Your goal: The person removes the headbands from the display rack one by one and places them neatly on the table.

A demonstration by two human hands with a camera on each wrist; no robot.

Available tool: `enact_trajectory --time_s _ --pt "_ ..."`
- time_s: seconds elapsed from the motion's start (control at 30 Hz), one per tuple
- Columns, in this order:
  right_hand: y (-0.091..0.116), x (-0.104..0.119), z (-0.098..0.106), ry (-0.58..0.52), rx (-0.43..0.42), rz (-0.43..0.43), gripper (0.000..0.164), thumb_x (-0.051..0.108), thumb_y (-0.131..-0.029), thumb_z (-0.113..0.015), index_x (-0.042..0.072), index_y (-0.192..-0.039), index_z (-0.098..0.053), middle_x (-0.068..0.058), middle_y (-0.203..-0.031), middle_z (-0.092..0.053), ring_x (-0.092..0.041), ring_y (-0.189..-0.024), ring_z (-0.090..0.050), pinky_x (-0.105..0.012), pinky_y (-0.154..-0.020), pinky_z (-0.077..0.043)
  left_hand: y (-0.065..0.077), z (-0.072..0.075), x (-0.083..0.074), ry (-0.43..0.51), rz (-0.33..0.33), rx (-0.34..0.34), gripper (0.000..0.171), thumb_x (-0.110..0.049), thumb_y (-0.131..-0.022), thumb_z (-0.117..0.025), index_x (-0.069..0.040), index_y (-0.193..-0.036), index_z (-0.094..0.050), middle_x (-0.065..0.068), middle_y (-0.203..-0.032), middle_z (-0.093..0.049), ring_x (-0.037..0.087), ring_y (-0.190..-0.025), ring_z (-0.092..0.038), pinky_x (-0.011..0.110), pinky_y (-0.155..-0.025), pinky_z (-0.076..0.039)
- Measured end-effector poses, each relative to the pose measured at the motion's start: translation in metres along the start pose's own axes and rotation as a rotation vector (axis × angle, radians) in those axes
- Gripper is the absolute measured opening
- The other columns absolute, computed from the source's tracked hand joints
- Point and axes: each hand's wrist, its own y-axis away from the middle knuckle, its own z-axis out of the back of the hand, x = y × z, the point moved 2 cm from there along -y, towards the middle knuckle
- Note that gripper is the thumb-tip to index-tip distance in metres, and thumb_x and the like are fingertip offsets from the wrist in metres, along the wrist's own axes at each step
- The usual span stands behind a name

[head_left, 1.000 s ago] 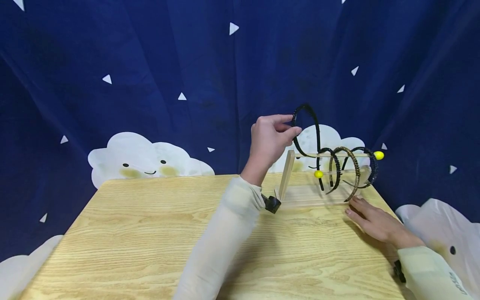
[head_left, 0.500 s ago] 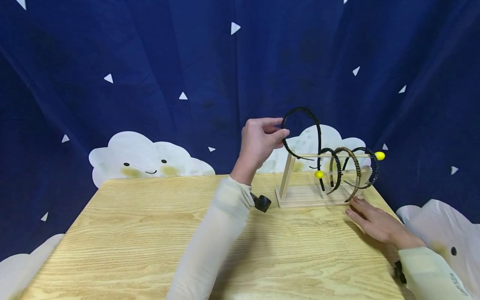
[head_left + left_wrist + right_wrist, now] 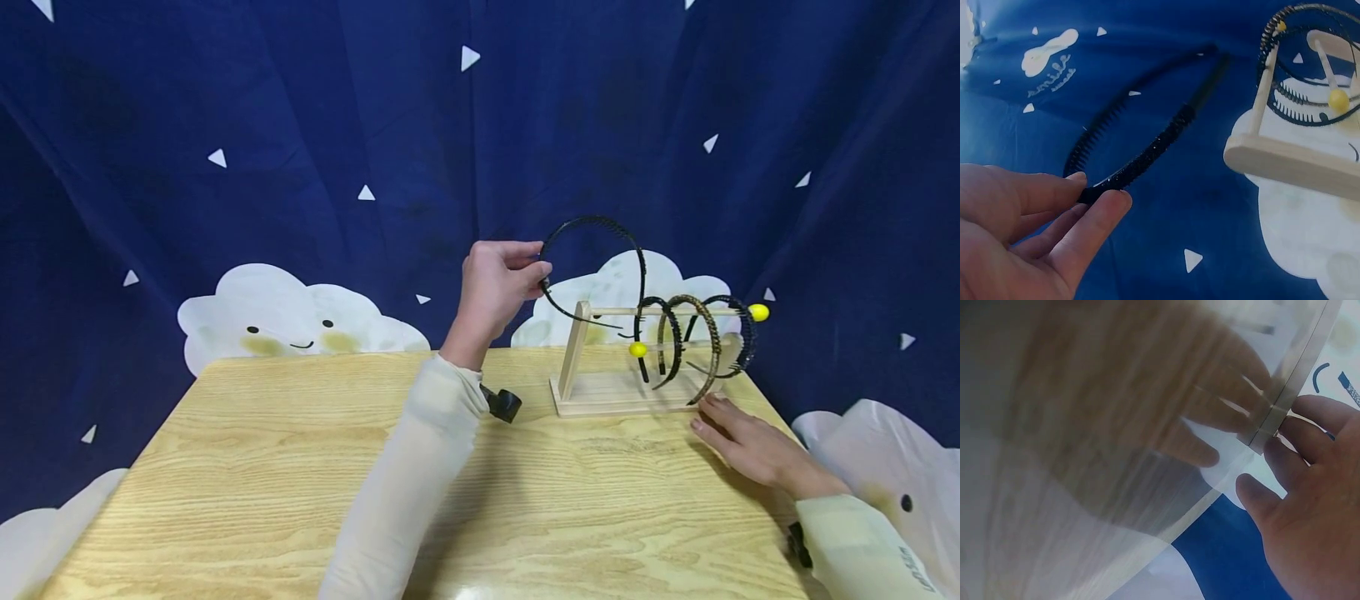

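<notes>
A black toothed headband (image 3: 600, 219) is pinched between thumb and fingers of my left hand (image 3: 489, 287), held up above and left of the wooden stand (image 3: 576, 354). In the left wrist view the headband (image 3: 1154, 147) shows a sparkly outer surface, its two ends pointing away from the hand. One leg of it overlaps the yellow knob (image 3: 637, 349) of the front rod in the head view. On the stand's rods hang a black headband (image 3: 678, 342), a gold-brown one (image 3: 717, 346) and a dark one (image 3: 750, 337). My right hand (image 3: 757, 442) touches the base's front right corner with extended fingers.
The stand's base sits near the back right of the wood-grain table (image 3: 300, 467). Another yellow knob (image 3: 759, 312) caps the other rod's right end. Behind the table hangs a dark blue curtain (image 3: 300, 108) with white clouds and triangles.
My left hand has moved left with the headband, and the headband has turned so its loop faces more toward the head camera. The right hand stays at the base.
</notes>
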Motion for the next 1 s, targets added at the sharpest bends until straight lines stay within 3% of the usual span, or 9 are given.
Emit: enact_trajectory --time_s 0.37,0.73,1.0 --pt "-0.001 0.002 0.002 0.020 0.009 0.002 0.073 0.052 -0.107 -0.038 -0.007 -0.151 -0.037 -0.034 -0.155 -0.027 -0.057 -0.138 -0.026 -0.075 -0.101 -0.027 0.000 0.023 0.006 -0.060 0.037 0.025 0.029 0.000 -0.090 -0.074 -0.002 -0.120 -0.073 0.009 -0.097 -0.074 0.017 -0.079 -0.074 0.027 -0.067 -0.059" --pt "-0.003 0.003 0.003 0.009 0.014 0.004 0.075 0.052 -0.106 -0.038 -0.007 -0.151 -0.037 -0.036 -0.155 -0.025 -0.059 -0.136 -0.027 -0.075 -0.101 -0.026 -0.001 0.048 0.016 -0.188 0.084 0.039 0.030 -0.003 -0.092 -0.073 -0.005 -0.122 -0.073 0.008 -0.104 -0.074 0.017 -0.081 -0.074 0.027 -0.069 -0.059" --pt "-0.002 0.000 0.002 0.020 0.000 0.013 0.073 0.051 -0.107 -0.038 -0.008 -0.150 -0.038 -0.036 -0.154 -0.028 -0.057 -0.138 -0.027 -0.074 -0.101 -0.029 -0.001 0.063 0.023 -0.259 0.090 0.037 0.027 -0.002 -0.092 -0.073 -0.004 -0.118 -0.075 0.009 -0.100 -0.074 0.018 -0.079 -0.073 0.028 -0.067 -0.059"
